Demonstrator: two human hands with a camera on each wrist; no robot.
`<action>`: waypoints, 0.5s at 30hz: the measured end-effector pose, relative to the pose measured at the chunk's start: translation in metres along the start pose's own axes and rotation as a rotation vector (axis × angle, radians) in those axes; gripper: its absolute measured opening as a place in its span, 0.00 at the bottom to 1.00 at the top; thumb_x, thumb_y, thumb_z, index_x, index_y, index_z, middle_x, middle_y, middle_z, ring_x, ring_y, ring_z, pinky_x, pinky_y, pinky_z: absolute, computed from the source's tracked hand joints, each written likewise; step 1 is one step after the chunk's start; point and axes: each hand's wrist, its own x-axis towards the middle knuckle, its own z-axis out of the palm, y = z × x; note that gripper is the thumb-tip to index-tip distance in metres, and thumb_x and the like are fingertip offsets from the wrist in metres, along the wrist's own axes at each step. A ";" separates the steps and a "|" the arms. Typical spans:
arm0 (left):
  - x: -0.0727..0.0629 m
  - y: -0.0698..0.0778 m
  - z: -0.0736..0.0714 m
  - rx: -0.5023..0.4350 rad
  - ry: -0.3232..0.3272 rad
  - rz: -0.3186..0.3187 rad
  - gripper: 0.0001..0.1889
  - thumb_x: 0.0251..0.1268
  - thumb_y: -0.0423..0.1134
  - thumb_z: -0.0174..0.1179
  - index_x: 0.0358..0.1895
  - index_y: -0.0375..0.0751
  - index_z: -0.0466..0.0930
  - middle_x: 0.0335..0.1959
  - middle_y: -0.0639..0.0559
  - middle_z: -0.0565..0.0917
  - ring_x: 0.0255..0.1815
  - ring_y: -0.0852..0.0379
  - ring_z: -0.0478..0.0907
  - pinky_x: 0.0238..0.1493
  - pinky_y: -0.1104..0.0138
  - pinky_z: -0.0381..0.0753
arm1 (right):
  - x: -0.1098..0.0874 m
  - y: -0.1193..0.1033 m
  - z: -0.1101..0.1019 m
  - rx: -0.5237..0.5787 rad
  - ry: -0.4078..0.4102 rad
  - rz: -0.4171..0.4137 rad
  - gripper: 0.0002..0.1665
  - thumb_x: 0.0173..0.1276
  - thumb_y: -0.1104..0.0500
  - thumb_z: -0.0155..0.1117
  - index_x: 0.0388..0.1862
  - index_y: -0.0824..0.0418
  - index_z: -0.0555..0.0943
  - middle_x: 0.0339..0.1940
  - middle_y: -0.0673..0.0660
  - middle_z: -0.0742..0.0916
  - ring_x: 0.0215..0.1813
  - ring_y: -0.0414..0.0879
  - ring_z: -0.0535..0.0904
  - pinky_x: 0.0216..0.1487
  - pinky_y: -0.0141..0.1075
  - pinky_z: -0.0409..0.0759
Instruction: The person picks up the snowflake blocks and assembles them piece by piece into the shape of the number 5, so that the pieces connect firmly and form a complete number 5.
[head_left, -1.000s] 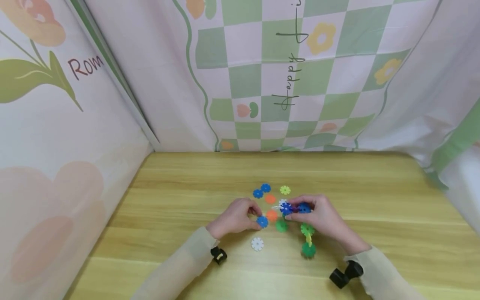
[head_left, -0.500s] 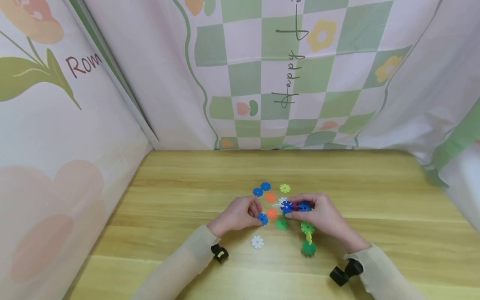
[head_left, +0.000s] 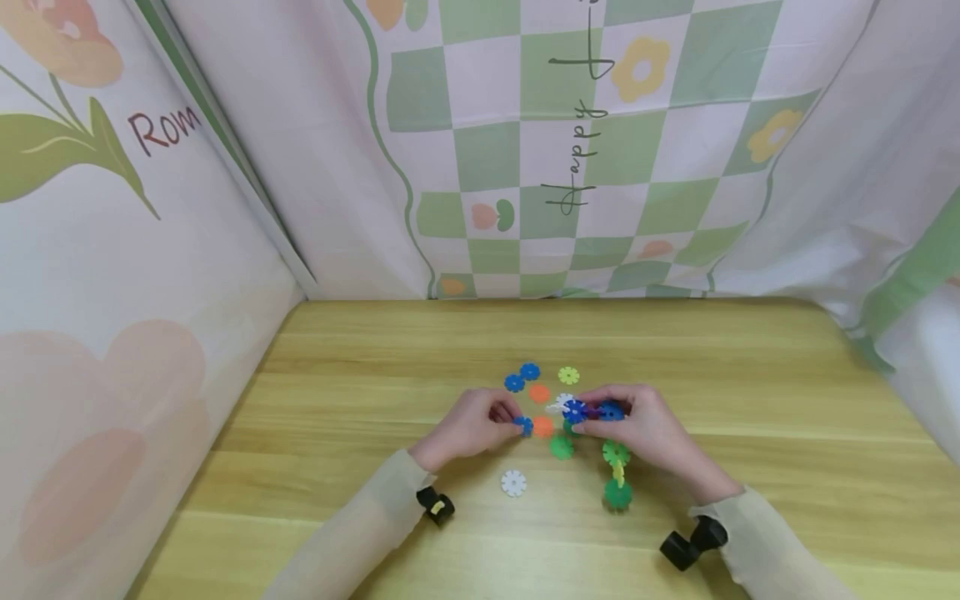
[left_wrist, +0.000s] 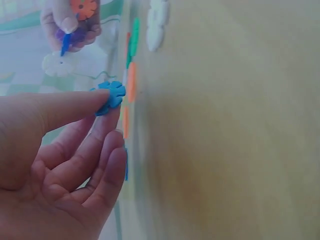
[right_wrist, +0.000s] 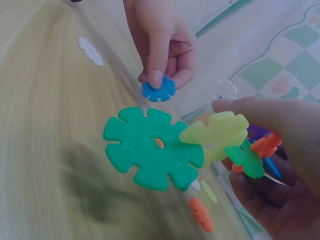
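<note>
My left hand (head_left: 476, 422) pinches a blue notched snowflake disc (left_wrist: 114, 95) between thumb and fingertips. Across from it, my right hand (head_left: 637, 421) grips a chain of interlocked snowflake discs. In the right wrist view the chain's near end is a large green disc (right_wrist: 127, 150), slotted into a yellow disc (right_wrist: 225, 130), with smaller-looking green (right_wrist: 246, 159) and orange (right_wrist: 267, 145) discs behind. A dark blue disc (head_left: 575, 411) and a white one sit at the chain's left end in the head view. The blue disc and the chain are apart. Fingers hide part of the chain.
Loose discs lie on the wooden table (head_left: 360, 358): two blue (head_left: 530, 372), orange ones (head_left: 539, 393), a yellow-green (head_left: 569, 376), a green (head_left: 562, 447) and, nearer the body, a white (head_left: 513, 483). Printed fabric (head_left: 480, 158) hangs behind the table and at the left.
My left hand has raised the blue disc slightly away from the body and turned it. The right hand and the chain have stayed nearly still.
</note>
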 end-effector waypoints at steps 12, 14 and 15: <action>-0.006 0.009 -0.006 -0.064 0.119 0.062 0.04 0.67 0.32 0.69 0.41 0.42 0.85 0.34 0.59 0.83 0.36 0.61 0.80 0.41 0.68 0.82 | 0.001 -0.001 0.000 -0.005 -0.002 0.000 0.24 0.57 0.48 0.82 0.51 0.54 0.88 0.47 0.53 0.89 0.45 0.48 0.84 0.45 0.36 0.84; -0.007 0.011 -0.007 -0.069 0.133 0.071 0.04 0.67 0.32 0.69 0.41 0.42 0.85 0.34 0.59 0.84 0.36 0.61 0.80 0.40 0.68 0.82 | 0.001 -0.002 0.000 -0.010 -0.003 0.003 0.24 0.57 0.47 0.82 0.51 0.54 0.88 0.47 0.53 0.89 0.46 0.48 0.84 0.45 0.36 0.84; -0.007 0.011 -0.006 -0.073 0.139 0.075 0.04 0.67 0.32 0.69 0.41 0.42 0.85 0.34 0.59 0.84 0.36 0.61 0.80 0.40 0.68 0.82 | 0.001 -0.002 0.000 -0.010 -0.003 0.004 0.24 0.58 0.47 0.82 0.51 0.54 0.88 0.47 0.53 0.89 0.46 0.48 0.84 0.45 0.36 0.84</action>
